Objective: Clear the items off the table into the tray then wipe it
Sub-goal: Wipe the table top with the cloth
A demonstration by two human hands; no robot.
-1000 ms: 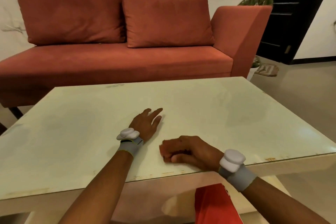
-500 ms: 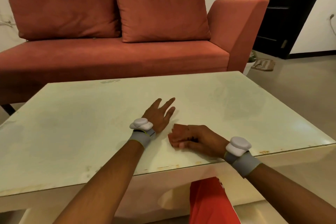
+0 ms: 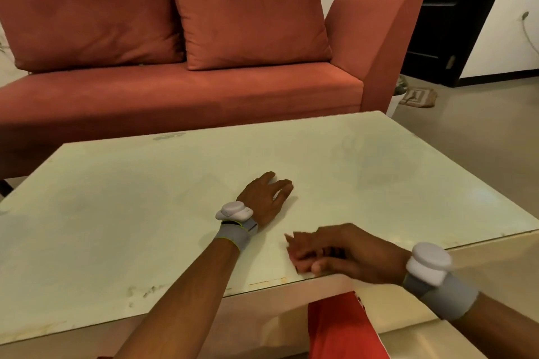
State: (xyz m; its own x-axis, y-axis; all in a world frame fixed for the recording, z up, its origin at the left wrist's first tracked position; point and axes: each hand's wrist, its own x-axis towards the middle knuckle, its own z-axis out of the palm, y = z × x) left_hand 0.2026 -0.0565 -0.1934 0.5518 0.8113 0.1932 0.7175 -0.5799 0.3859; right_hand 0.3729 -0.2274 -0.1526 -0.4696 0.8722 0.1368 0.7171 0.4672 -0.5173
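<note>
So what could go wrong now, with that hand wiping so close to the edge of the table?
Two things, perhaps. The right hand presses a reddish cloth right at the near edge of the table, so a stroke toward the body could slip off and drop the cloth. The left hand rests flat on the glossy top and may leave fresh prints on it. A smudge near the far edge could also be missed.

The table (image 3: 145, 213) has a smooth, glossy pale top, scuffed and stained along its near edge. The sofa (image 3: 204, 90) is matt, napped rust-red fabric. Soft pink cloth (image 3: 294, 251) bunches under the right hand (image 3: 350, 253).
</note>
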